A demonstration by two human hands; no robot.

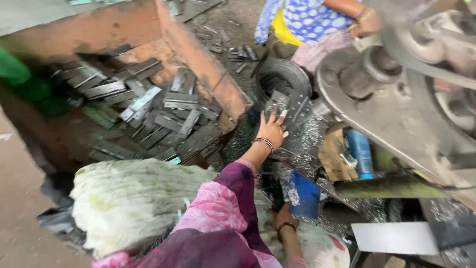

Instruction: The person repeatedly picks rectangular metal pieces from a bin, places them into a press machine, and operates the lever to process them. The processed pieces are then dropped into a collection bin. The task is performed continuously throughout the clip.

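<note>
Nearest the camera, a pink-and-purple patterned sleeve (218,218) runs up the middle, with a pale, crumpled sack (129,203) bulging to its left. Low and just right of the sleeve, one hand (283,218), bangle on the wrist, rests by a blue block (303,194) dusted with metal shavings; I take it for the right hand, and whether it grips anything I cannot tell.

Farther out, the left hand (271,130) lies spread wide, fingers flat on a stack of grey metal plates (287,106) on the machine's worktop (302,149), pressing them, not closed around them. The plates look stiff, thin, fairly heavy in a stack, with sharp stamped edges and probably an oily, slippery face; they seem safest taken by the long sides, a few at once.

Left of that hand, a rusty orange bin (208,69) holds a loose heap of similar plates (148,114), and its raised rim stands between heap and worktop. To the right, a large grey machine arm (406,114) overhangs closely, so open room is tight there; shavings litter the surface. At the far edge, another person in a blue dotted garment (312,17) sits.
</note>
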